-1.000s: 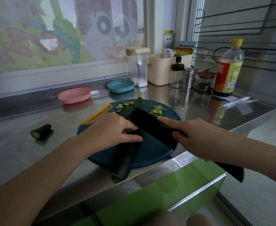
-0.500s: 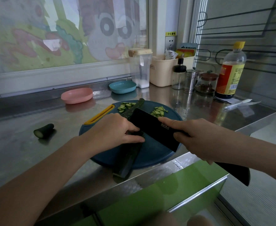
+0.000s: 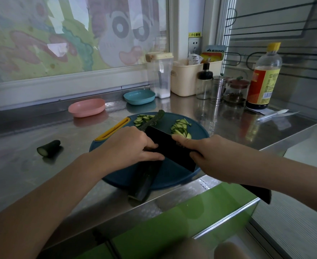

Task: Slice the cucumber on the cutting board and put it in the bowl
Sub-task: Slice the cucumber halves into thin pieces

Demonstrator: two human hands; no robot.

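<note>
In the head view, the job is looking roughly half done: 2 heaps of thin, pale-green slices [image 3: 181, 128] are lying on the round blue cutting board [image 3: 172, 176]. The long, dark-skinned cucumber [image 3: 146, 180] is lying across it, overhanging the shiny steel counter [image 3: 23, 165]. The pink bowl [image 3: 86, 107] and the blue bowl [image 3: 139, 97] are showing no slices. The left hand [image 3: 127, 146] is clamping the cucumber. The right hand [image 3: 210, 156] is gripping the matte black knife [image 3: 169, 144], its blade meeting the cucumber.

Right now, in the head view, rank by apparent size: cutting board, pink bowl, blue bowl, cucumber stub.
Cutting board
pink bowl
blue bowl
cucumber stub
Bowls look close, and blue sits farther back, so unsure.
</note>
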